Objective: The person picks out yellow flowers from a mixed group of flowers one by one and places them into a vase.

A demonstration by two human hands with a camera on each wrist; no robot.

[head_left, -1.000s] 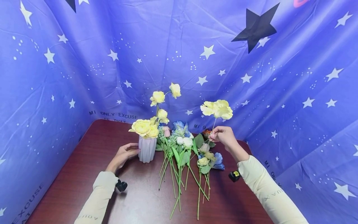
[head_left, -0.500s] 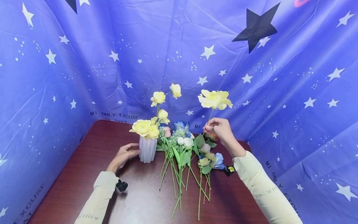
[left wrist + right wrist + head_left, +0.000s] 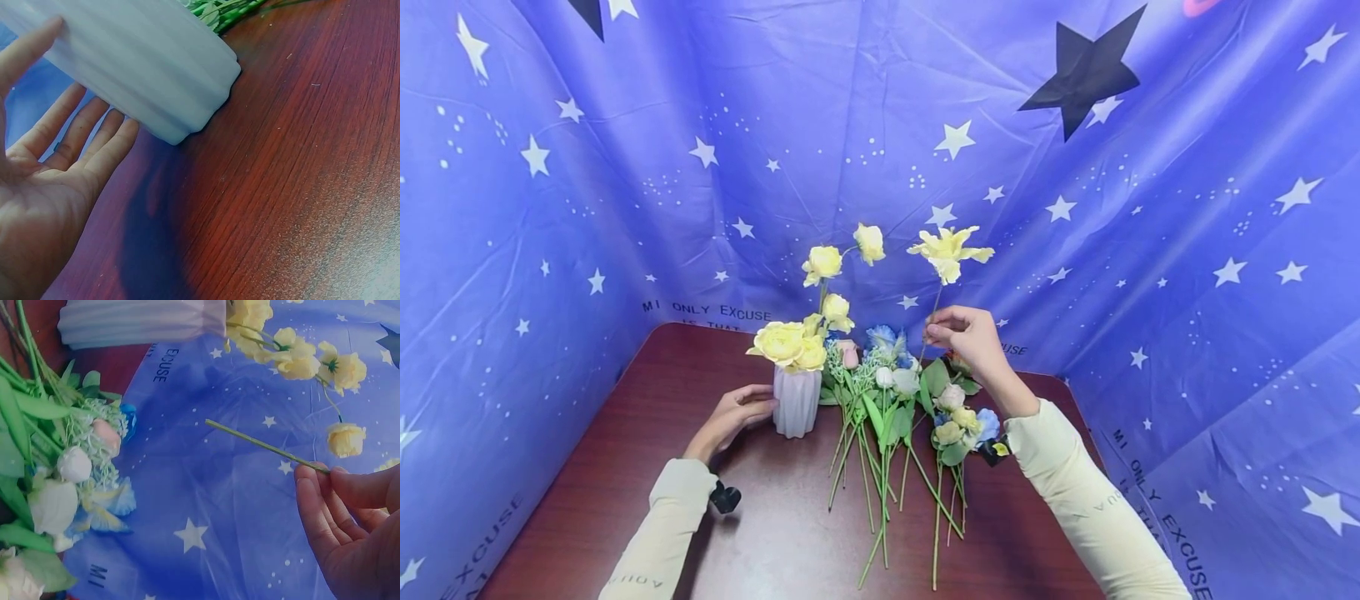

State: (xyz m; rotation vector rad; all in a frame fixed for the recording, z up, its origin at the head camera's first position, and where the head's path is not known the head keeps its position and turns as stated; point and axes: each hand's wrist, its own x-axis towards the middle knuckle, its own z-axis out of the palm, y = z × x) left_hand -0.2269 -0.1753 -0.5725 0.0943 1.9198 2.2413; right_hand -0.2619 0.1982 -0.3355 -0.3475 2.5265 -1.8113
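Thumb and fingertips of the right hand [image 3: 962,337] are pinched together on the stem of a yellow flower [image 3: 950,252], and from my remote seat I see the bloom above that grip with the stem's free end below it. Its long axis is close to upright in the head view, leaning so the bloom sits a little to the right and the bottom end points down and slightly left — toward the side where the vase [image 3: 797,404] stands. I judge that slant to be what matters most: the vase is left of the grip and lower, well apart from the stem's end, with loose flowers [image 3: 897,421] lying on the table [image 3: 760,542] between. Nearer to the vase is the left hand [image 3: 741,412], fingers spread and loosely extended at its side — not wrapped round it. I can't see into the vase's mouth, because other yellow blooms [image 3: 787,343] cover it; the vase itself stands upright.
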